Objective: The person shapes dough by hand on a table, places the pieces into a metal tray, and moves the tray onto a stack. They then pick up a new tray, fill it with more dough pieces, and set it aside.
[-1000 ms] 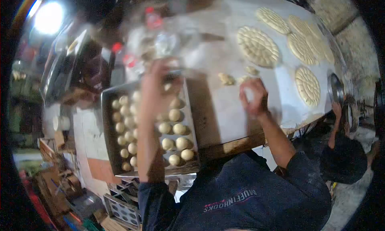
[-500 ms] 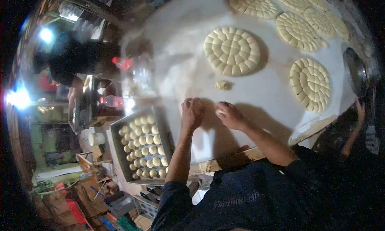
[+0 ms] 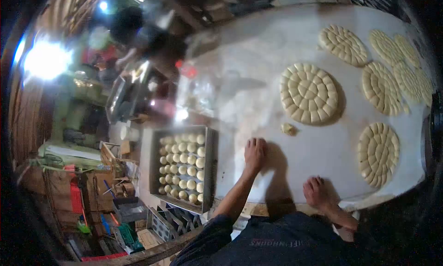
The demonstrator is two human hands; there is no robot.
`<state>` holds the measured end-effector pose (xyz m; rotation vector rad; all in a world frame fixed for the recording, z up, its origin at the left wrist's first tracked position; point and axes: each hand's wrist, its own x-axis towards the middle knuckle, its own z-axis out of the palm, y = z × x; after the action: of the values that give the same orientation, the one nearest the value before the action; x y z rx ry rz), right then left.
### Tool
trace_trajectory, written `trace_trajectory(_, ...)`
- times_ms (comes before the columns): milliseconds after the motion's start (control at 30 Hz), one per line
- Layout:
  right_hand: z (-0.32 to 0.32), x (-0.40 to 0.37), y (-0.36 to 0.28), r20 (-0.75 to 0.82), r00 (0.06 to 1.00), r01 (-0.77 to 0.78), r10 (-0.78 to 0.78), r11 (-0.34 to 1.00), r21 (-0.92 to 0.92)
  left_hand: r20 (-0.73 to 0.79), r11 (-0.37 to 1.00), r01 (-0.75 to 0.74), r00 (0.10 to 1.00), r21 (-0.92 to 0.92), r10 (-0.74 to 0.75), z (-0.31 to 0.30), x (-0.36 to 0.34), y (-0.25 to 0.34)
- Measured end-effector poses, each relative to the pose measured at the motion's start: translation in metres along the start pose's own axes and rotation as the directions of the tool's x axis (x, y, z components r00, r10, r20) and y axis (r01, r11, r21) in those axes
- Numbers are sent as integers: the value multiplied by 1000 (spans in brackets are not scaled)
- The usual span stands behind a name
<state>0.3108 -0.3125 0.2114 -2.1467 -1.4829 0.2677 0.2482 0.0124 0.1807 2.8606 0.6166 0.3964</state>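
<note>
My left hand [image 3: 255, 154] is curled palm-down on the pale tabletop [image 3: 258, 183], its fingers closed; whatever lies under the palm is hidden. Nearer the table's front edge, my right hand [image 3: 317, 192] rests with bent, closed fingers, and its palm is out of sight too. A small lump of dough [image 3: 289, 129] lies just beyond my left hand. Behind that sits a round slab of dough [image 3: 309, 94] cut into many wedge-like pieces. To the left, a metal tray [image 3: 211, 167] holds rows of round dough balls [image 3: 183, 169].
More cut dough rounds lie along the right side, one [image 3: 378, 155] close to the right edge and another [image 3: 343, 45] farther back. A co-worker [image 3: 143, 35] stands at the upper left near a red-capped bottle [image 3: 187, 70]. Tools and crates [image 3: 129, 210] crowd the lower left.
My view has swung left, so the table things appear farther right and lower. My hands have moved apart, the right one drawing back toward the table's front edge.
</note>
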Motion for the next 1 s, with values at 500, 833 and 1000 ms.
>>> trace_trajectory(500, 38, 52, -24, -248, 956, 125, -156, 983, -138, 37, 646, 170, 976, -745, -213, 31, 48, -41)
trace_trajectory(833, 10, 104, 29, -579, 781, -291, 236, 957, -2, 69, 939, -12, 997, -345, 38, 9, 47, 10)
trace_trajectory(1000, 38, 87, -5, -450, 859, -257, 244, 966, 32, 107, 920, -140, 976, -366, 192, 22, 84, 25)
